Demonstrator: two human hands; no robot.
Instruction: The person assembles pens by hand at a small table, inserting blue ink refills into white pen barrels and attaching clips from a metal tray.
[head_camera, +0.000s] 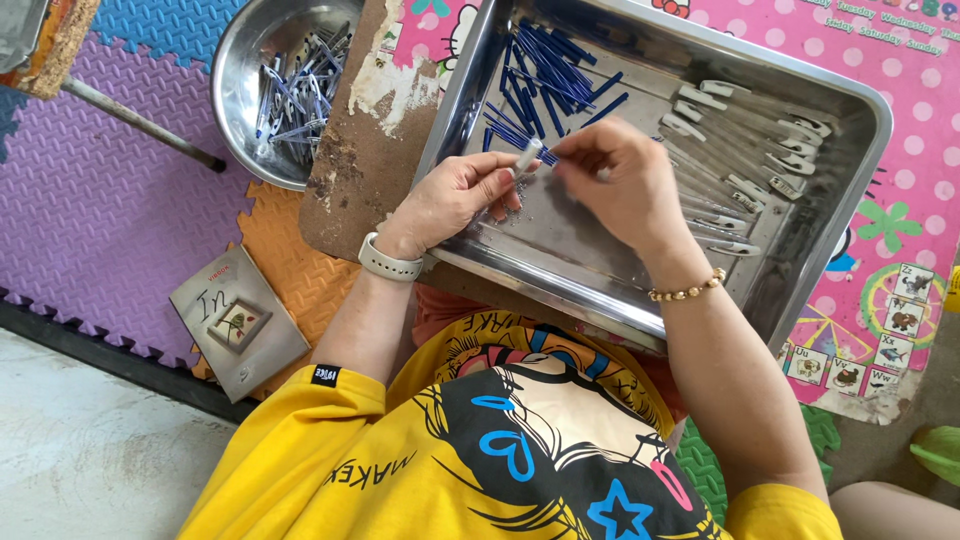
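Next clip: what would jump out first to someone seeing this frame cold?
The two hands meeting over the steel tray at centre: the left hand pinches a small white tube while the right hand works at its tip. Behind them lie a heap of blue sticks at the tray's far left and a row of white clips at its right. A round steel bowl of finished pieces sits upper left.

Tray (850, 110) top edge cropped

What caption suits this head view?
Both hands join a white barrel and blue refill above a steel tray.
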